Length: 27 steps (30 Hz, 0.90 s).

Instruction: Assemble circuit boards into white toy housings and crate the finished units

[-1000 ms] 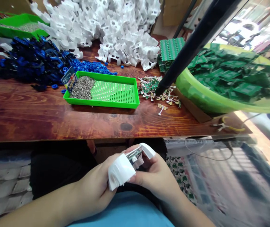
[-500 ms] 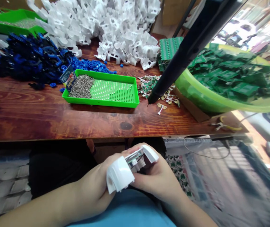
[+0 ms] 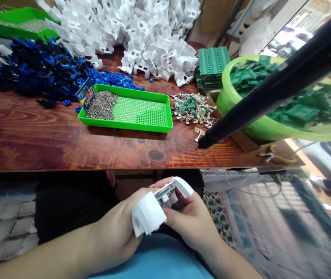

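A white curved plastic housing [image 3: 148, 214] with a green circuit board [image 3: 165, 192] inside it is held low over my lap, in front of the table edge. My left hand [image 3: 126, 221] grips its left end, the fingers wrapped behind and underneath. My right hand [image 3: 190, 217] closes round the right end, its thumb lying near the opening by the board. Parts of the fingers of both hands are hidden by the housing. A black screwdriver-like rod [image 3: 220, 131] hangs slanting over the table, its thin tip pointing down and untouched by either hand.
On the wooden table [image 3: 119, 153] stands a green tray [image 3: 142, 126] of small screws. Behind lie blue parts [image 3: 43, 73] and heaped white housings [image 3: 153, 50]. Small wired boards [image 3: 192, 108], stacked green panels [image 3: 213, 62] and a yellow-green basin [image 3: 249, 124] of boards sit to the right.
The black rod has swung: its tip is lower and farther right, and its upper part leans more to the right. My hands and the housing have barely moved.
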Available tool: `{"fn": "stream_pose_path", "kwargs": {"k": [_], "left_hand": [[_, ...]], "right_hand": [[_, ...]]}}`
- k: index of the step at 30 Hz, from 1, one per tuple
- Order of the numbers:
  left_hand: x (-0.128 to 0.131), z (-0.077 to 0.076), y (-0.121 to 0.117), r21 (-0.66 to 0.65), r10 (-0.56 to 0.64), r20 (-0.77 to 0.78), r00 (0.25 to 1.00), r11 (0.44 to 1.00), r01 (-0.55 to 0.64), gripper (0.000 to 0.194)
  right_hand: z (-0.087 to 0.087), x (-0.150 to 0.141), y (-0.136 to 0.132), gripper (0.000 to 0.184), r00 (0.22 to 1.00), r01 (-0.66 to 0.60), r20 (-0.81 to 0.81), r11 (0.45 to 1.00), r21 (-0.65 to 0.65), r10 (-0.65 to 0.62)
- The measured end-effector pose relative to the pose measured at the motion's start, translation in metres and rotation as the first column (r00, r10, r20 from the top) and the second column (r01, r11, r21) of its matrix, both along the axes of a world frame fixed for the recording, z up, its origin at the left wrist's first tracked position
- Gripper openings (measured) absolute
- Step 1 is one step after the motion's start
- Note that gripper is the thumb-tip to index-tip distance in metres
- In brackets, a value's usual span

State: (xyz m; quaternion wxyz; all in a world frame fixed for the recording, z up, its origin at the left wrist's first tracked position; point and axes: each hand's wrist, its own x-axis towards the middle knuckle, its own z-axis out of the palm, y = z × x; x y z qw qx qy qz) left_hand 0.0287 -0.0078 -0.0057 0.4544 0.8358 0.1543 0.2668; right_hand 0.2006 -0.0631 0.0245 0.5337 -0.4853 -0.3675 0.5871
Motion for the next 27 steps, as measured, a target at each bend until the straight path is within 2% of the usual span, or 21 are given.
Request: {"fn": "stream_pose_path", "kwargs": {"k": [5,8,11,16,18,24,27], "left_hand": [[-0.001,-0.004,-0.002,-0.034,-0.014,0.062,0.998,0.999,0.016,0.065],[-0.002,-0.005,-0.003,-0.054,-0.002,0.010,1.000,0.999,0.003,0.066],[-0.003,-0.003,-0.003,-0.039,-0.001,-0.057,0.998,0.999,-0.001,0.069],[-0.003,0.003,-0.001,-0.168,-0.028,-0.079,0.996,0.986,0.014,0.064],[-0.002,0.005,0.000,-0.197,-0.027,-0.077,0.997,0.980,0.011,0.064],[0.001,0.008,0.000,-0.262,-0.037,-0.086,0.996,0.965,0.013,0.062],[0.001,0.007,-0.002,-0.281,-0.028,-0.098,0.995,0.960,-0.001,0.057]], "right_hand": [[-0.001,-0.004,-0.002,0.031,0.999,0.042,0.028,0.999,-0.004,-0.041],[-0.004,-0.005,-0.002,0.031,0.998,0.060,0.008,0.998,-0.022,-0.060],[-0.006,-0.001,-0.002,0.030,0.999,0.011,-0.034,1.000,-0.023,-0.012],[-0.008,0.008,-0.002,0.046,0.989,-0.115,-0.093,0.993,0.000,0.115],[-0.009,0.010,-0.003,0.051,0.989,-0.129,-0.072,0.992,0.006,0.129],[-0.011,0.011,-0.006,0.049,0.988,-0.156,-0.013,0.988,0.006,0.157],[-0.010,0.012,-0.007,0.053,0.987,-0.155,0.047,0.988,0.009,0.154]]}}
